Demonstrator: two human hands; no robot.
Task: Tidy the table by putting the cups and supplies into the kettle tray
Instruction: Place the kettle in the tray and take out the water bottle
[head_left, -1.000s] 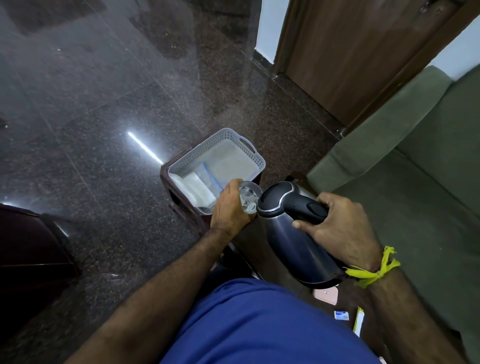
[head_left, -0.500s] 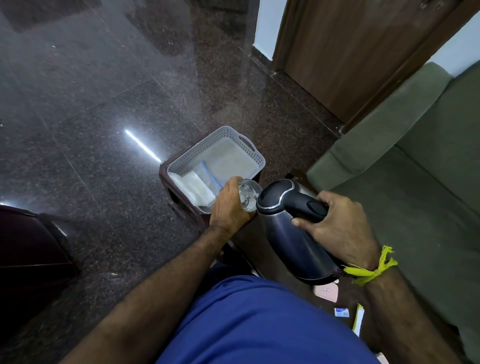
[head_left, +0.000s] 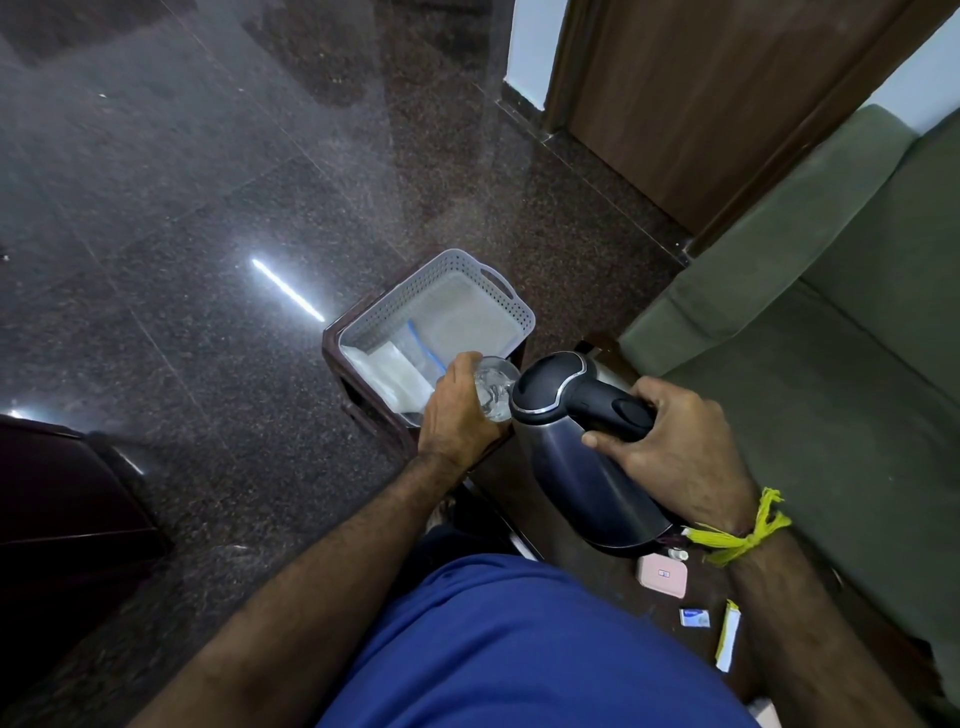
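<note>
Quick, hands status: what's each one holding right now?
Left hand: gripping a clear glass.
Right hand: gripping the handle of the tilted electric kettle.

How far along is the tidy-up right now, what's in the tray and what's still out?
Done: the grey perforated tray holds only a clear zip bag and something white beside it.
In hand: the left hand grips a clear glass; the right hand grips the tilted kettle, spout at the glass.
Left: pink case, blue-white sachet and yellow-edged packet still lie out.

Tilted kettle (head_left: 582, 447) against held glass (head_left: 493, 387)
</note>
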